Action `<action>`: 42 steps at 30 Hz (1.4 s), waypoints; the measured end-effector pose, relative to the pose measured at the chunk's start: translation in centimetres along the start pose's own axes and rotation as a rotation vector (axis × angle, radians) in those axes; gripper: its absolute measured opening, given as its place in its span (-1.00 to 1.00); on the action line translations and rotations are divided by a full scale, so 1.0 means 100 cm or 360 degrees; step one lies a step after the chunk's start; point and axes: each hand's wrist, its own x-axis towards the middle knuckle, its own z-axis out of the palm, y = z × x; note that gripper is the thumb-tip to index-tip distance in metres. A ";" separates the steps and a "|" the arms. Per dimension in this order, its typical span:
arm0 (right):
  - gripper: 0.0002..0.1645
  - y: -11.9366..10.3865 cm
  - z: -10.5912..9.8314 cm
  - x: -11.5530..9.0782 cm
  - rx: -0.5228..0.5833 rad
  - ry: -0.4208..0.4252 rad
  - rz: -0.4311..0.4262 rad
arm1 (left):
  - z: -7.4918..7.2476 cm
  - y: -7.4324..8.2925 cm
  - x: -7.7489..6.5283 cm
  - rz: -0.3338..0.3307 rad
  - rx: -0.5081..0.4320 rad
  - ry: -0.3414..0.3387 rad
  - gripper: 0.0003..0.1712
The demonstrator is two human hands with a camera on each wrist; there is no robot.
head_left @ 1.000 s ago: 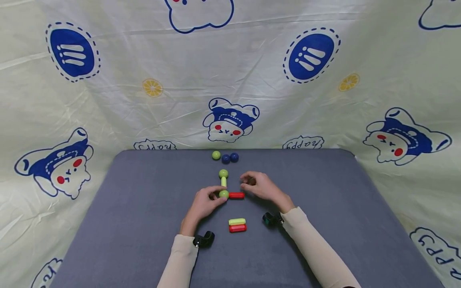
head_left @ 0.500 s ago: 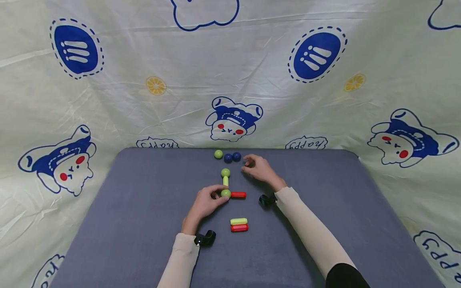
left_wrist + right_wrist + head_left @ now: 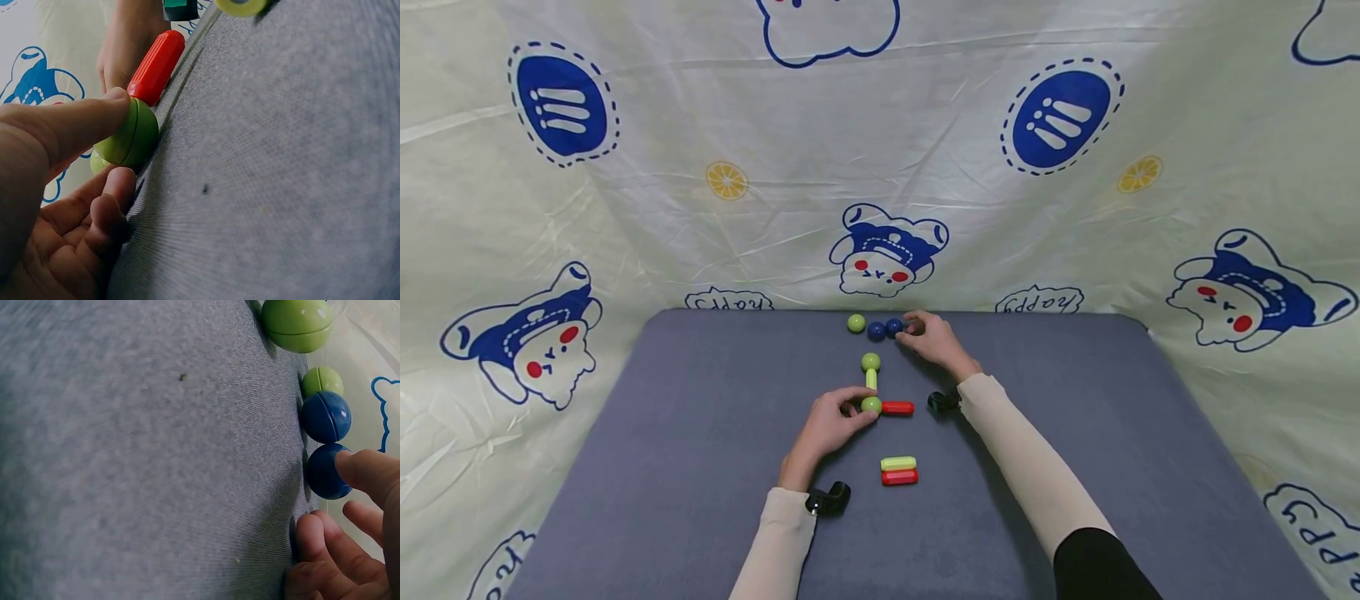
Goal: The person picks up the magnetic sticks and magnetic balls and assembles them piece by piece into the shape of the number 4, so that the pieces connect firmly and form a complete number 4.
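My left hand (image 3: 830,429) pinches a green ball (image 3: 132,134) between thumb and fingers. A yellow-green rod (image 3: 871,379) runs from that ball to a second green ball (image 3: 870,362) farther back. On its right side a red rod (image 3: 897,408) meets the ball. My right hand (image 3: 936,340) is at the far edge of the table, beside the right one of two blue balls (image 3: 893,327). In the right wrist view the thumb (image 3: 365,469) overlaps this blue ball, while the visible fingertips sit a small gap away from it.
The other blue ball (image 3: 326,417) lies between the one at my right hand and a loose green ball (image 3: 856,322). Nearer the front, a yellow-green rod (image 3: 898,463) and a red rod (image 3: 899,477) lie side by side on the grey tabletop (image 3: 700,467). A patterned sheet (image 3: 790,167) hangs behind.
My right hand has moved away from beside the red rod, back across the table to the right blue ball. The left hand keeps hold of the green ball in about the same place.
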 end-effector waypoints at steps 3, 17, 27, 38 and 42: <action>-0.43 -0.001 0.002 0.002 -0.0021 0.0007 0.0008 | 0.001 0.000 0.000 0.0004 0.0004 0.0001 -0.64; -0.56 0.000 0.004 0.003 -0.0026 0.0013 0.0022 | 0.003 0.001 -0.003 -0.0020 -0.0009 0.0005 -0.65; -0.53 -0.002 0.002 0.001 -0.0023 -0.0005 -0.0006 | 0.003 0.002 -0.003 -0.0020 0.0006 0.0008 -0.65; -0.57 -0.001 0.003 -0.001 -0.0005 0.0021 -0.0054 | 0.002 0.002 -0.001 -0.0007 0.0015 0.0006 -0.65; -0.57 -0.001 0.003 -0.006 0.0032 0.0012 -0.0051 | 0.001 0.002 -0.001 -0.0006 0.0021 0.0016 -0.65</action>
